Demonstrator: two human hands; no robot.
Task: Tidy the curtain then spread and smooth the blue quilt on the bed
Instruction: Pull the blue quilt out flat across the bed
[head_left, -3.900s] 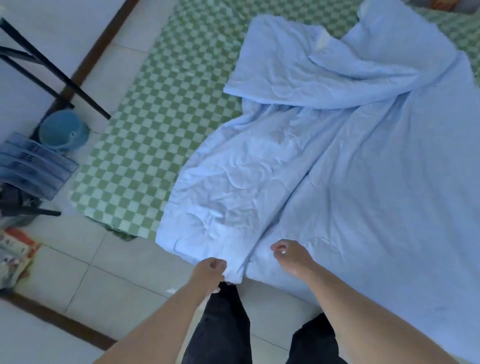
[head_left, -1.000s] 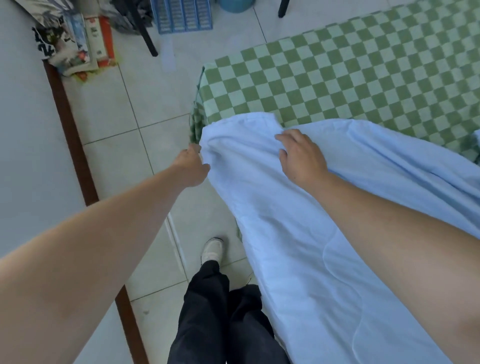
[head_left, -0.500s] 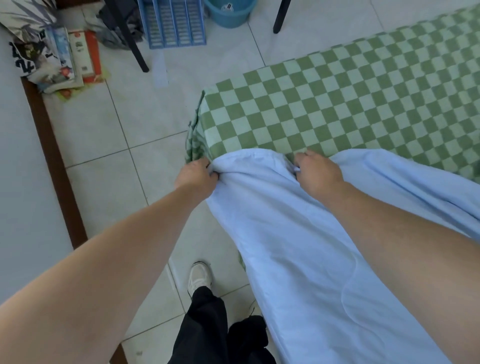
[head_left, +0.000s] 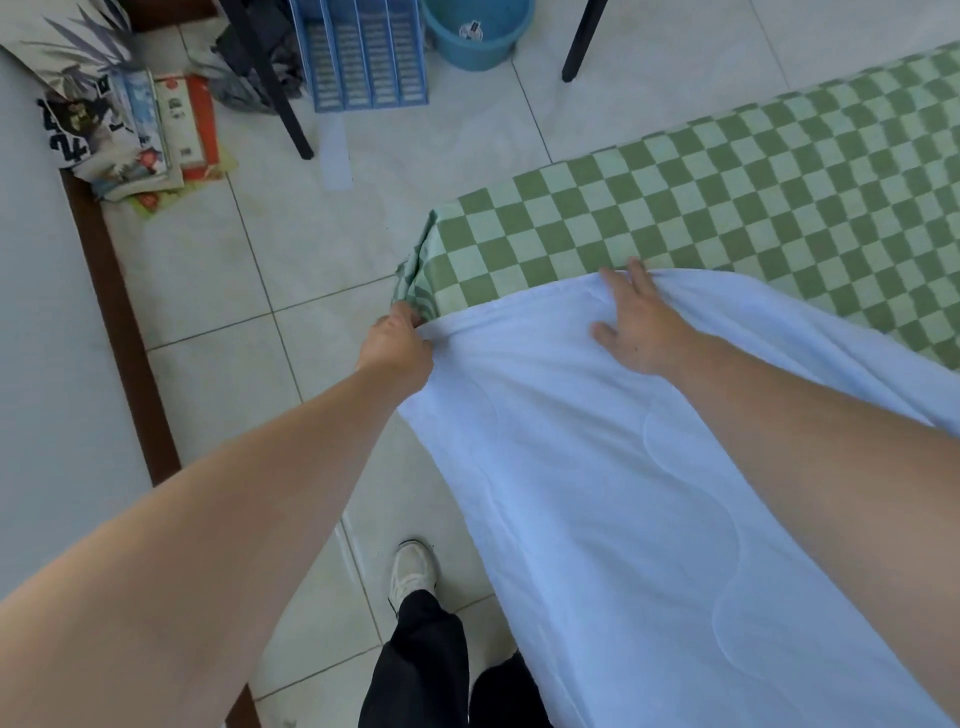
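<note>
The pale blue quilt (head_left: 597, 467) lies over the near side of the bed, its edge hanging toward the floor. The bed's green checked sheet (head_left: 753, 197) shows bare beyond the quilt. My left hand (head_left: 397, 348) pinches the quilt's corner at the bed's near-left corner. Flat on the quilt's far edge rests my right hand (head_left: 636, 322), fingers straight and spread. No curtain is in view.
White tiled floor runs left of the bed. At the top stand a blue file rack (head_left: 363, 57), a blue bucket (head_left: 475, 31) and black furniture legs (head_left: 283, 98). Magazines and papers (head_left: 130, 130) lie by the wall. My shoe (head_left: 413, 571) stands beside the bed.
The quilt's corner has been drawn toward the bed's near-left corner. My right hand let go of its pinch and now lies flat on the quilt. My left hand keeps its hold.
</note>
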